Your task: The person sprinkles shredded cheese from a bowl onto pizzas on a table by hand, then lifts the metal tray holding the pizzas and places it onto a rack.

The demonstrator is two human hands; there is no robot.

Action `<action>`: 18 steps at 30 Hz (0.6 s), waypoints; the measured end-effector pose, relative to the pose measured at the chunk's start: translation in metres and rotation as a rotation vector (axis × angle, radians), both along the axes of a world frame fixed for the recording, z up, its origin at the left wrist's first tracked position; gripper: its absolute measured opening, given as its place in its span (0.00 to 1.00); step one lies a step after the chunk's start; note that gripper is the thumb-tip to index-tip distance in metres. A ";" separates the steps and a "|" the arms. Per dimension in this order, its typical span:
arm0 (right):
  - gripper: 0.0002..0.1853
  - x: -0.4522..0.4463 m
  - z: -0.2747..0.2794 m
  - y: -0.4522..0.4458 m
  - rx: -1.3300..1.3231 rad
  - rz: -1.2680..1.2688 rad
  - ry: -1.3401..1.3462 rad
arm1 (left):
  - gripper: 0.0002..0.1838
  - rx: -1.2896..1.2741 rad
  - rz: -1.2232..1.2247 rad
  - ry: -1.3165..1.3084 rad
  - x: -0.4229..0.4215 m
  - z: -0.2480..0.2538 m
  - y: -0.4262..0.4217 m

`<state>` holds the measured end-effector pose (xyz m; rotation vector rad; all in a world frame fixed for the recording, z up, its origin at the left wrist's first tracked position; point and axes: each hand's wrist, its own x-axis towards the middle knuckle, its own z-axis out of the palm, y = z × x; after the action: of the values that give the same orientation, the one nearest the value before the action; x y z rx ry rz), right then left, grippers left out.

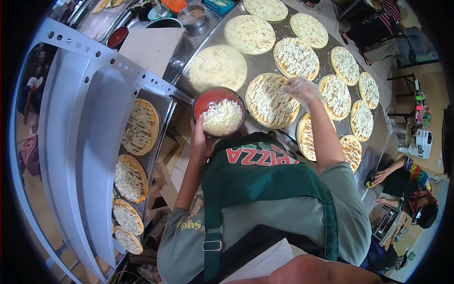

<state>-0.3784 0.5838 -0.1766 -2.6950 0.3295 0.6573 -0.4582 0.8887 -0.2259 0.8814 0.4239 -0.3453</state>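
Observation:
My left hand (pixel 199 137) grips the near-left rim of a red bowl with a dark outside (pixel 204 100), which holds grated white cheese (pixel 222 117). My right hand (pixel 300 90), in a clear plastic glove, is over the upper right edge of a pizza (pixel 267 106) with cheese and brown sauce lines. Its fingers are bent together and point down; what they hold, if anything, is too small to tell. Just above that hand lies another cheese-covered pizza (pixel 296 57). A plain pizza base (pixel 217 68) is above the bowl.
Several more pizzas (pixel 335 97) cover the metal table (pixel 261 64). At the left, a metal rack (pixel 101 52) stands beside a tray (pixel 165 102) of pizzas. Bowls and a metal pan (pixel 192 16) are at the top. A co-worker (pixel 409 182) reaches toward the table's right end.

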 end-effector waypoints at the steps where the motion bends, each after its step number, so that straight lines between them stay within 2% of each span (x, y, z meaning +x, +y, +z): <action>1: 0.12 -0.004 -0.018 -0.014 0.001 -0.003 0.000 | 0.25 0.007 -0.004 0.024 0.001 0.000 -0.001; 2: 0.13 -0.010 -0.050 -0.039 0.525 -0.106 -0.023 | 0.25 0.012 -0.007 0.048 0.002 0.000 -0.003; 3: 0.15 -0.013 -0.045 -0.037 1.050 -0.208 -0.048 | 0.25 0.012 -0.009 0.048 0.003 -0.001 -0.006; 5: 0.16 -0.021 -0.029 -0.038 1.052 -0.185 -0.080 | 0.26 0.015 -0.051 0.026 0.005 -0.005 -0.011; 7: 0.14 -0.029 0.020 0.014 0.615 -0.151 -0.199 | 0.27 0.004 -0.071 0.014 0.008 -0.004 -0.018; 10: 0.15 -0.035 0.026 0.048 0.792 0.207 -0.072 | 0.27 -0.002 -0.128 -0.081 0.013 -0.014 -0.031; 11: 0.19 -0.036 0.032 0.061 0.723 0.343 -0.067 | 0.28 0.005 -0.159 -0.162 0.014 -0.018 -0.036; 12: 0.18 -0.044 -0.006 0.071 0.536 0.468 -0.422 | 0.26 0.032 -0.190 -0.245 0.013 -0.015 -0.040; 13: 0.17 -0.042 0.026 0.087 0.470 0.402 -0.182 | 0.26 0.033 -0.197 -0.248 0.014 -0.011 -0.043; 15: 0.15 -0.043 0.009 0.103 0.292 0.667 -0.354 | 0.25 0.427 -0.357 -0.528 0.014 -0.003 -0.046; 16: 0.15 -0.045 0.000 0.107 0.291 0.665 -0.357 | 0.24 0.224 -0.307 -0.419 0.017 -0.012 -0.048; 17: 0.16 -0.048 -0.009 0.109 0.378 0.781 -0.317 | 0.24 0.224 -0.310 -0.422 0.017 -0.017 -0.047; 18: 0.16 -0.051 -0.013 0.111 0.466 0.893 -0.274 | 0.24 0.085 -0.303 -0.290 0.017 -0.015 -0.046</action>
<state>-0.4298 0.6947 -0.1897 -2.3217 -1.0170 0.4734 -0.4410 0.8426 -0.2409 1.0641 0.0350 -0.4718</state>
